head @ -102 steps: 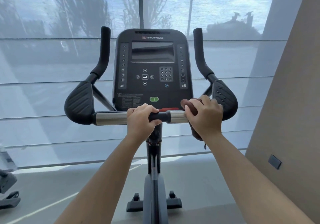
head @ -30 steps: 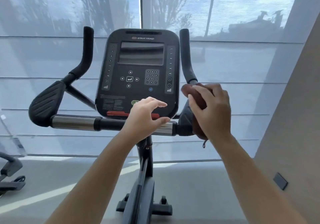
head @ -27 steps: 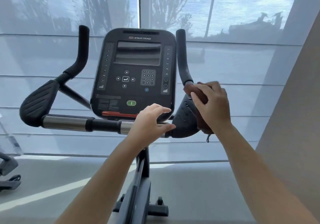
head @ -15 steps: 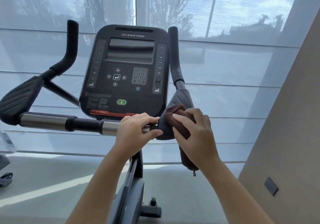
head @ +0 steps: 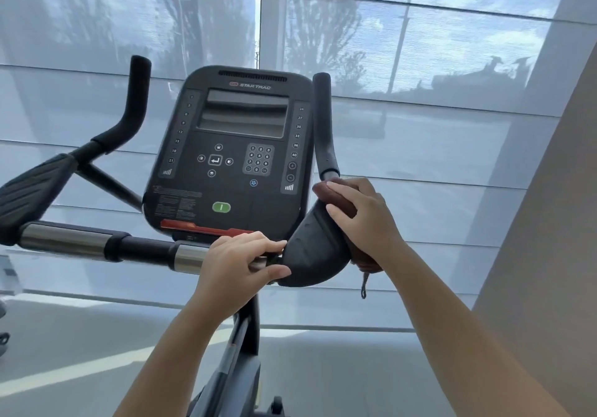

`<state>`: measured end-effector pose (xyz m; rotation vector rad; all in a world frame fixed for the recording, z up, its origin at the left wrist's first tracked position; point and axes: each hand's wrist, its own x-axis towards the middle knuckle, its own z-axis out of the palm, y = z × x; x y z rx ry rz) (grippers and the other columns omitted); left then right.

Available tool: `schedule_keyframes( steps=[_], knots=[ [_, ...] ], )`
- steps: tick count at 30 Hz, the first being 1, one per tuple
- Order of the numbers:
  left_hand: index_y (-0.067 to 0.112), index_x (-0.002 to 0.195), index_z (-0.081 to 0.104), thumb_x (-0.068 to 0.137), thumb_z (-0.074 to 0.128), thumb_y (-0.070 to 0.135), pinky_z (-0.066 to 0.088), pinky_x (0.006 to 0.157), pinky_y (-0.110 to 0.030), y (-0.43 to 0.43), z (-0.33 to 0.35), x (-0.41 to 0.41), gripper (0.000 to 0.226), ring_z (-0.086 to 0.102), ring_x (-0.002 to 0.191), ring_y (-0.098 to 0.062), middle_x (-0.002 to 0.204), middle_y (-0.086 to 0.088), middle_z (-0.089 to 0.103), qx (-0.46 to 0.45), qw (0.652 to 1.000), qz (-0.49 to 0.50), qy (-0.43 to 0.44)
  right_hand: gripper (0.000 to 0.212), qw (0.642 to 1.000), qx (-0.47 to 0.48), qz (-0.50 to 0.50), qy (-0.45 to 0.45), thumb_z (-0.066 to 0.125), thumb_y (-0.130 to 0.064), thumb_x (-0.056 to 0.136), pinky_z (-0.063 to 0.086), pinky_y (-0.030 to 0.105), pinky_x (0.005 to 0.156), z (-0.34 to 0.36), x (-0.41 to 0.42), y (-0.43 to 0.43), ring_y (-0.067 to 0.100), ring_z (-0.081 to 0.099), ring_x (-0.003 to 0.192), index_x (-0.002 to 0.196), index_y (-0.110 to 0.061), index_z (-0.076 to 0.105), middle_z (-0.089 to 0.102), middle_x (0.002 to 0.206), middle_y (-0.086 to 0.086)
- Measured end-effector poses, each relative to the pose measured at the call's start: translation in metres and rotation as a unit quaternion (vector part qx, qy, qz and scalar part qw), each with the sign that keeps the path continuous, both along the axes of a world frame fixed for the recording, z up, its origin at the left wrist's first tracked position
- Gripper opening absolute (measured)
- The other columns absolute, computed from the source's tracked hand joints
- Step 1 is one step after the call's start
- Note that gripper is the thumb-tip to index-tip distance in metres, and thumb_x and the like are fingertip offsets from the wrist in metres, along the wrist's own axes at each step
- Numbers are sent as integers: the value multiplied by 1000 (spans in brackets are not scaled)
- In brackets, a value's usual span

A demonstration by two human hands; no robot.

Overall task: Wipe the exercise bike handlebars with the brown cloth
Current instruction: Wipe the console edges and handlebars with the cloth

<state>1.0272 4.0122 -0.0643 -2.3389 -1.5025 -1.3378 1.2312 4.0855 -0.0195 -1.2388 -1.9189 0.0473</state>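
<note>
The head camera is the one feed I have, and it looks down two bare forearms at the front of an exercise bike. The left hand [head: 239, 261] is wrapped round the handlebars [head: 139, 248] at the right end of the horizontal bar, on the bright metal section just beside the right elbow pad [head: 313, 255]. Its fingers curl over the top of the bar and the thumb comes round from below, reaching the pad's edge.

The right hand [head: 365, 219] holds the brown cloth [head: 336, 197] bunched against the upper, outer side of that pad, right below the foot of the right upright grip [head: 324, 126]. Its fingers are bent over the cloth, with the index fingertip on the top fold and the thumb lower on the near side. More cloth shows under the wrist, and a small dark loop [head: 364, 284] hangs from its bottom corner.

The console [head: 232, 152] stands between the two upright grips with its screen dark. It has a green button [head: 221, 207] low in the middle and a red strip [head: 200, 227] along the lower edge, just above the left hand's knuckles. The left upright grip [head: 129, 110] and left elbow pad [head: 32, 190] are well apart from both hands. Behind the bike I see a translucent window blind [head: 420, 126], with a plain wall [head: 549, 223] at the right and grey floor [head: 323, 368] below.
</note>
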Motion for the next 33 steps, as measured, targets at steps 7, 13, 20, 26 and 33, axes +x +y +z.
schedule_keyframes(
  steps=[7, 13, 20, 26, 33],
  knots=[
    [19, 96, 72, 67, 64, 45, 36, 72, -26, -2, 3, 1, 40, 62, 80, -14, 83, 7, 70, -10, 1000, 3, -2, 39, 998, 55, 28, 17, 61, -17, 85, 45, 35, 93, -28, 11, -38, 24, 53, 104, 122, -25, 57, 50, 117, 3],
    [19, 97, 72, 67, 64, 44, 39, 72, -32, -2, 4, 2, 39, 63, 79, -15, 83, 9, 70, -11, 1000, 4, 1, 36, 993, 102, 46, 22, 63, -18, 84, 40, 27, 96, 5, 13, -10, 22, 53, 106, 120, -22, 59, 55, 114, 3],
    [19, 96, 72, 67, 63, 50, 43, 73, -34, -2, 4, 2, 43, 63, 79, -12, 83, 9, 70, -12, 1000, 7, 0, 38, 997, -3, 27, -73, 56, -30, 88, 33, 33, 96, 9, 3, 9, 31, 44, 109, 125, -37, 52, 47, 122, 0],
    [19, 97, 72, 67, 64, 46, 44, 75, -37, -3, 5, 3, 41, 63, 80, -13, 83, 8, 70, -19, 1000, 7, -10, 40, 992, 54, 63, -92, 60, -24, 84, 41, 32, 86, -15, 7, -35, 29, 50, 95, 123, -32, 55, 49, 113, 2],
    [18, 97, 72, 67, 65, 42, 45, 75, -41, -2, 6, 3, 40, 62, 78, -15, 81, 7, 69, -22, 999, -3, -24, 35, 995, 48, 4, -88, 55, -34, 87, 43, 41, 92, 27, -1, 1, 30, 50, 105, 123, -32, 56, 52, 114, 5]
  ],
)
